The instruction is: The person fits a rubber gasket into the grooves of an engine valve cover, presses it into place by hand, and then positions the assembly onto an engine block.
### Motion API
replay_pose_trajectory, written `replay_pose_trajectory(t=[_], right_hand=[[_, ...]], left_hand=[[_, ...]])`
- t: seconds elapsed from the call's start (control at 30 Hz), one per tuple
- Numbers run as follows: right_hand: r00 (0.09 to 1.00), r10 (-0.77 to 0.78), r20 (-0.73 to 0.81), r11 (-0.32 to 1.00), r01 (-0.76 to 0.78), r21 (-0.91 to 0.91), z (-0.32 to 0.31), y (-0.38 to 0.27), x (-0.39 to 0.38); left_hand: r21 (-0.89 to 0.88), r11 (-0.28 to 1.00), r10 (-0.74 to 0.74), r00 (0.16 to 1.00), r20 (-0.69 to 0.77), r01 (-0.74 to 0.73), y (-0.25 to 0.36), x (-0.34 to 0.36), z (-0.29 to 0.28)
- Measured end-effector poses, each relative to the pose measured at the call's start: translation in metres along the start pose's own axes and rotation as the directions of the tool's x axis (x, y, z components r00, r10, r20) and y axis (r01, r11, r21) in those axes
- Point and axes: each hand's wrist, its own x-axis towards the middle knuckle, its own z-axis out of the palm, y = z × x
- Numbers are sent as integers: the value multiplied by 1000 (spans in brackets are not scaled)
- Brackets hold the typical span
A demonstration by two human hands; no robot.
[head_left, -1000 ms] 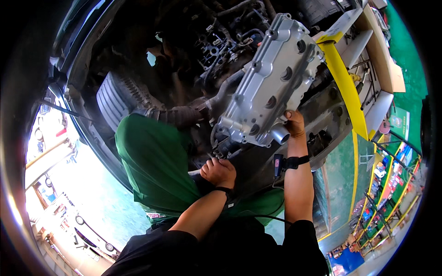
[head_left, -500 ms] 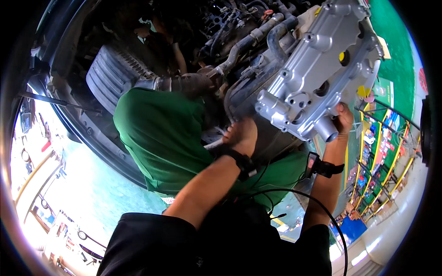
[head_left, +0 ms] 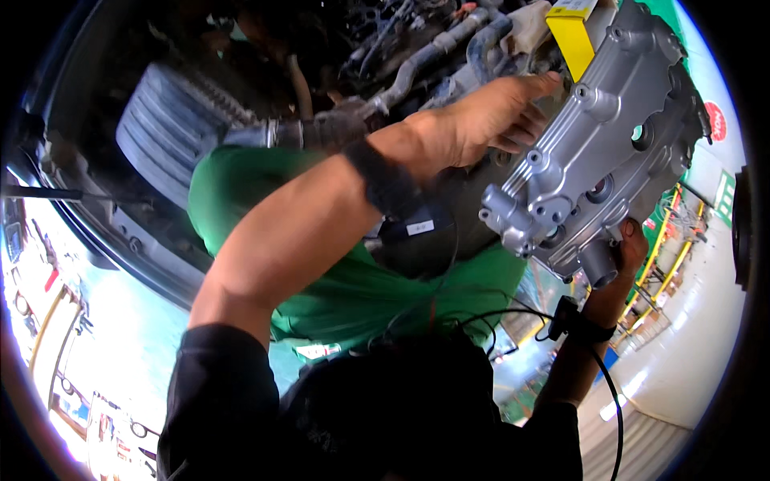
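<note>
A silver cast-metal valve cover (head_left: 573,156), with round holes and a short pipe outlet at its lower end, is held up tilted at the right. My right hand (head_left: 634,247) grips its lower end beside the pipe outlet; part of the fingers is hidden behind the cover. My left hand (head_left: 501,120) reaches across to the cover's left edge, fingers apart, with nothing visible in it. Whether its fingertips touch the cover I cannot tell. Just beyond those fingertips is a yellow and white box (head_left: 571,44).
Hoses and pipes (head_left: 437,60) fill the engine bay ahead. A ribbed grey housing (head_left: 164,124) sits at its left, near my green-trousered knee (head_left: 228,188). Black cables (head_left: 605,377) hang by my right forearm. Yellow-edged shelving (head_left: 662,256) stands at the right.
My left hand has moved up and right from near my lap toward the cover. The cover, in my right hand, has shifted right and slightly down in view. The yellow box shows more.
</note>
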Motion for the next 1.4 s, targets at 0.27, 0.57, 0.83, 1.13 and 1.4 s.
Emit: replay_pose_trajectory(t=[0.27, 0.57, 0.83, 1.13, 1.4], right_hand=[[997, -39, 71, 999, 37, 36, 71, -51, -53], [992, 22, 121, 983, 0, -183, 46, -98, -54], [993, -40, 114, 973, 65, -220, 85, -141, -35], [962, -158, 222, 977, 185, -108, 142, -150, -3], [930, -325, 171, 942, 303, 142, 242, -166, -6]], left_hand=[[-208, 936, -177, 892, 416, 283, -2, -9, 16], [-541, 840, 164, 929, 332, 45, 19, -15, 19], [-550, 834, 303, 804, 512, 36, 40, -35, -4], [-397, 882, 406, 836, 369, -253, 76, -7, -20], [-434, 788, 550, 816, 176, -437, 106, -17, -53]])
